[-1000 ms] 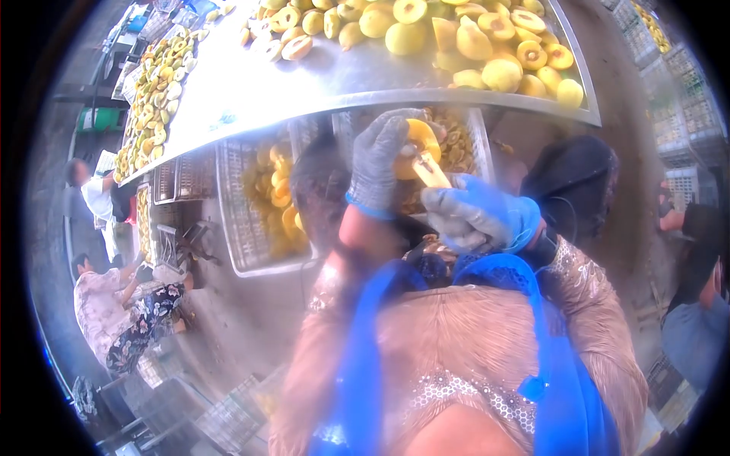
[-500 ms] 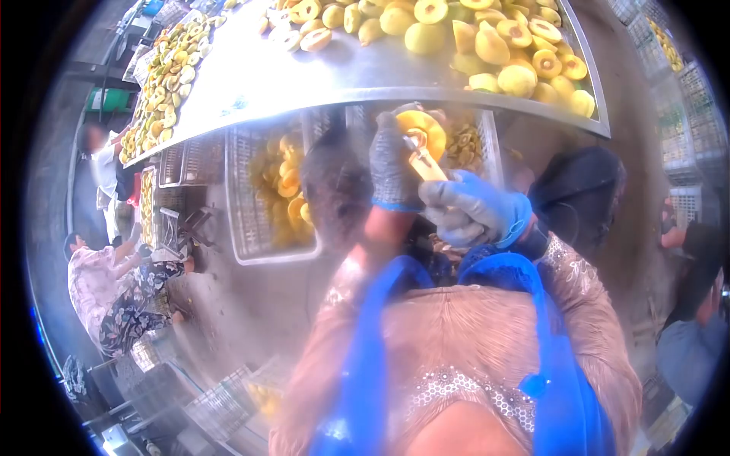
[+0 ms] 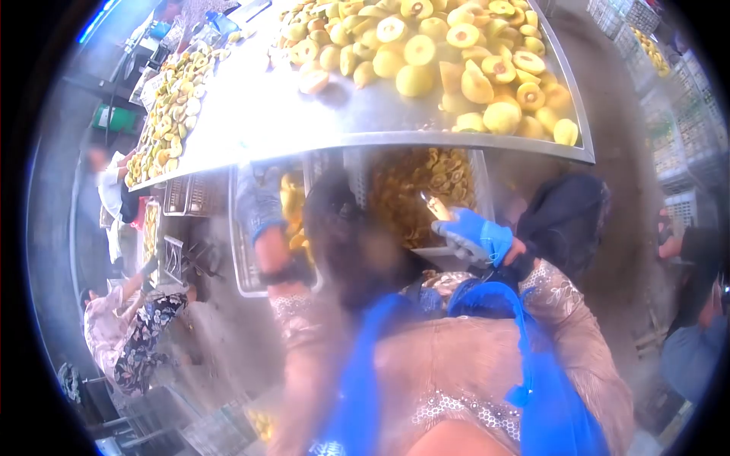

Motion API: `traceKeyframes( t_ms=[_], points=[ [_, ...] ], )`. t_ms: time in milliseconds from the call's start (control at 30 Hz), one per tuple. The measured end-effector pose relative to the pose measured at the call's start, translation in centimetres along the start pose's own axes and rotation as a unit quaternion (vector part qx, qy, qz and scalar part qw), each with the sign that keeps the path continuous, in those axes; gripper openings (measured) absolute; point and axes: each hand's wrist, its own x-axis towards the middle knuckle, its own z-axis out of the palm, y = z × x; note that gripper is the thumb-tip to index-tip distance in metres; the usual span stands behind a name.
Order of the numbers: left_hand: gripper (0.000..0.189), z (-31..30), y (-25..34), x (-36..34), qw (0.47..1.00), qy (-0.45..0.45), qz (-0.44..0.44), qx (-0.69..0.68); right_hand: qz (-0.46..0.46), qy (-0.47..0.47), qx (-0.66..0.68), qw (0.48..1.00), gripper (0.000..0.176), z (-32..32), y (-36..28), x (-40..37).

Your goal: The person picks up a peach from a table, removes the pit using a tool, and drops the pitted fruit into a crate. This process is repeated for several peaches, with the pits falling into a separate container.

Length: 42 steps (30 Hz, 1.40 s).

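Note:
My right hand (image 3: 473, 234), in a grey and blue glove, is closed on a small tool (image 3: 436, 207) with a wooden-coloured handle and a short metal tip. The tool points up and left over a crate of cut fruit pieces (image 3: 433, 178). At the left, my left hand (image 3: 260, 199), gloved and smeared by motion, is over the edge of a white crate (image 3: 238, 258) holding yellow fruit (image 3: 293, 199). Its fingers are blurred. Above both hands, halved yellow fruit (image 3: 417, 80) lies on the metal table (image 3: 365, 140).
Another heap of fruit (image 3: 171, 121) covers the table's left part. Two people, one in white (image 3: 112, 186) and one in a patterned top (image 3: 106, 323), are at the left. Another person's sleeve (image 3: 692, 357) shows at the right. Stacked crates (image 3: 669, 114) stand at the upper right.
My left hand has moved away from my right hand, left to the white crate; the yellow fruit is gone from between the hands. My right hand has lowered slightly, still around the tool.

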Motion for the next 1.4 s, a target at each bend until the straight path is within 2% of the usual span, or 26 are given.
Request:
traceKeyframes(
  t_ms=[67,167,200,233,267,300,333,400,467,600,667,733,767,800,833,867,900,933,967,1033,1133,1200,1267,1300,1367,1400],
  points=[
    [0.022,0.6,-0.2,1.6,0.997,0.022,0.026,0.070,0.018,0.066,-0.049,0.996,0.029,1.6,-2.3,-1.7],
    [0.021,2.3,7.8,5.6,0.961,-0.194,0.057,0.188,-0.013,0.092,-0.075,0.993,0.031,1.6,-2.3,-1.8],
    [0.024,3.9,10.0,6.5,0.982,-0.180,-0.064,-0.014,-0.036,0.088,-0.070,0.993,0.032,1.4,-2.1,-1.7],
    [0.033,7.4,9.5,7.0,0.969,-0.124,0.058,-0.208,-0.208,0.064,-0.245,0.945,0.037,1.2,-2.9,-2.4],
    [0.048,12.7,8.9,9.2,0.944,-0.198,-0.001,-0.264,-0.148,0.090,-0.225,0.959,0.038,1.1,-2.8,-2.2],
    [0.053,9.9,14.2,8.9,0.977,-0.127,0.172,0.004,-0.086,0.116,-0.203,0.969,0.039,1.1,-2.6,-1.7],
    [0.061,13.2,14.1,8.9,0.970,-0.142,0.160,-0.113,-0.025,0.142,-0.178,0.973,0.041,1.0,-2.2,-1.3],
    [0.056,13.6,18.2,9.1,0.940,-0.267,0.210,-0.017,-0.092,0.150,-0.166,0.970,0.042,0.4,-1.2,-0.9],
    [0.052,13.2,22.6,9.7,0.905,-0.402,0.122,0.064,-0.143,0.162,-0.186,0.959,0.041,-0.6,-0.3,-0.6],
    [0.043,17.6,21.3,8.9,0.942,-0.321,0.098,0.017,-0.073,0.187,-0.150,0.968,0.037,0.0,-1.3,-0.8],
    [0.042,17.0,19.9,8.9,0.939,-0.330,0.100,0.002,-0.023,0.186,-0.153,0.970,0.032,0.1,-2.2,-1.1],
    [0.040,16.1,17.9,9.1,0.925,-0.344,0.093,-0.130,-0.272,0.148,-0.295,0.904,0.028,-1.5,-0.3,-0.8],
    [0.039,15.3,16.2,8.7,0.899,-0.353,0.077,-0.249,-0.316,0.137,-0.308,0.887,0.026,-1.4,-0.1,-0.7],
    [0.037,14.7,15.1,7.8,0.851,-0.359,0.004,-0.384,-0.358,0.126,-0.320,0.868,0.024,-1.3,0.2,-0.5],
    [0.035,12.5,15.2,7.1,0.782,-0.350,-0.070,-0.511,-0.327,0.127,-0.286,0.892,0.023,-1.0,-1.1,-0.8],
    [0.033,10.3,16.0,5.9,0.670,-0.328,-0.193,-0.638,-0.293,0.122,-0.254,0.914,0.021,-0.2,-2.2,-1.3],
    [0.031,8.6,16.8,5.3,0.526,-0.288,-0.307,-0.739,-0.257,0.119,-0.220,0.933,0.019,0.5,-3.3,-1.8],
    [0.030,8.7,16.0,4.6,0.686,-0.286,-0.206,-0.637,-0.221,0.119,-0.186,0.950,0.018,1.2,-4.5,-2.3],
    [0.028,9.3,14.9,3.8,0.813,-0.273,-0.097,-0.504,-0.186,0.123,-0.139,0.965,0.017,2.3,-5.8,-3.1],
    [0.031,7.0,15.3,2.6,0.465,-0.333,-0.309,-0.760,-0.136,0.126,-0.067,0.980,0.017,4.2,-7.7,-4.2],
    [0.035,5.4,17.5,-0.4,0.687,-0.208,-0.266,-0.644,-0.124,0.122,-0.022,0.985,0.016,5.5,-8.7,-4.6],
    [0.035,9.2,14.8,-1.6,0.668,-0.209,-0.244,-0.671,-0.158,0.118,-0.061,0.978,0.017,5.5,-8.4,-4.1],
    [0.036,10.0,14.3,-2.5,0.722,-0.194,-0.185,-0.638,-0.207,0.126,-0.159,0.957,0.023,4.9,-7.4,-3.5],
    [0.044,10.0,14.6,-3.1,0.779,-0.177,-0.134,-0.587,-0.222,0.123,-0.208,0.944,0.027,4.7,-7.0,-3.3],
    [0.058,9.2,15.4,-4.1,0.717,-0.185,-0.201,-0.641,-0.243,0.111,-0.291,0.919,0.034,4.7,-7.0,-3.4],
    [0.058,7.2,16.6,-3.8,0.578,-0.203,-0.311,-0.727,-0.246,0.115,-0.288,0.919,0.035,5.1,-7.3,-3.6]
  ],
)
